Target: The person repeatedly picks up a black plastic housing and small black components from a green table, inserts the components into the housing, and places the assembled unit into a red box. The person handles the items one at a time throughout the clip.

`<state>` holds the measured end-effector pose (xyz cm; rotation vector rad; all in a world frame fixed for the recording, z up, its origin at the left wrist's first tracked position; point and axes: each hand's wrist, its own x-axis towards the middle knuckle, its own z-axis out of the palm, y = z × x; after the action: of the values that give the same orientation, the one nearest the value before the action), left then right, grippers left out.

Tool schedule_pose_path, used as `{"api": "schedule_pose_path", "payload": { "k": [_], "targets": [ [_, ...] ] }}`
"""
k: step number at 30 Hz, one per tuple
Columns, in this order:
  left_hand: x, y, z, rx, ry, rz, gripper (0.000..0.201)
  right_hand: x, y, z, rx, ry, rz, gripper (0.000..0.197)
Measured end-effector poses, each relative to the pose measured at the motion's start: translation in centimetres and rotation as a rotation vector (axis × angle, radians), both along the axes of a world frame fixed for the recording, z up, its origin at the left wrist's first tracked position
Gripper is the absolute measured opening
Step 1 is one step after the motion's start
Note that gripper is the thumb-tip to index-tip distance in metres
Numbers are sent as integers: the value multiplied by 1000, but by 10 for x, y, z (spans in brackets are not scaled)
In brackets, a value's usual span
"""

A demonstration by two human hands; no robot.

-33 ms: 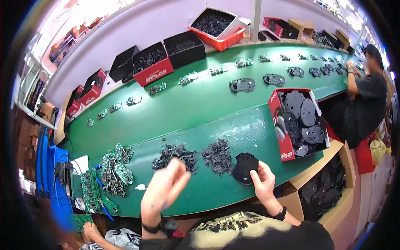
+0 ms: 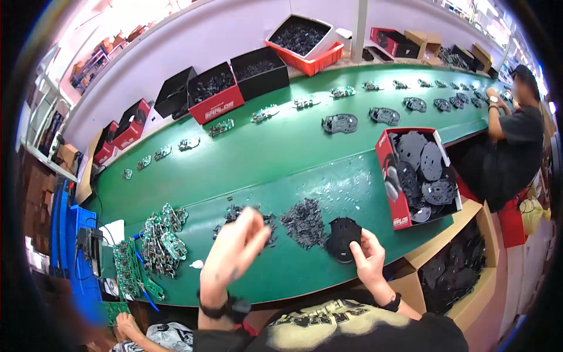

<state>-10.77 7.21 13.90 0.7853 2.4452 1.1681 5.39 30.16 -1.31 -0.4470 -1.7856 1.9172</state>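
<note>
My right hand [image 2: 369, 258] grips a black plastic mouse bottom shell [image 2: 343, 237] by its right edge, thumb on top, just above the green bench. Curled and slightly blurred, my left hand [image 2: 234, 249] is raised over a pile of small black plastic parts [image 2: 270, 226] and covers much of it. Its fingers are pressed together, and whatever they may hold is hidden. Between the two hands lies a second heap of small dark parts [image 2: 304, 223].
Circuit boards [image 2: 164, 240] are heaped at the left. A red box of black shells [image 2: 416, 176] stands at the right, above an open carton [image 2: 457, 264]. Boards and shells line the green belt [image 2: 234, 152]. A co-worker [image 2: 516, 123] sits far right; another person's hand [image 2: 126, 325] shows lower left.
My left hand has risen slightly away from me over the pile. The right hand still holds the shell in nearly the same place.
</note>
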Motion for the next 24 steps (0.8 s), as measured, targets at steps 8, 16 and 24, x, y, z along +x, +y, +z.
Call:
{"api": "schedule_pose_path", "payload": {
  "k": [8, 16, 24],
  "targets": [
    [-49, 51, -47, -253, 207, -132, 20, -1, 5, 8, -147, 25, 29, 40],
    [16, -6, -54, -379, 185, -157, 17, -67, 39, 55, -71, -37, 231, 27],
    [76, -47, -68, -252, 154, -61, 19, -287, 73, 51, 927, -37, 241, 26]
  ]
}}
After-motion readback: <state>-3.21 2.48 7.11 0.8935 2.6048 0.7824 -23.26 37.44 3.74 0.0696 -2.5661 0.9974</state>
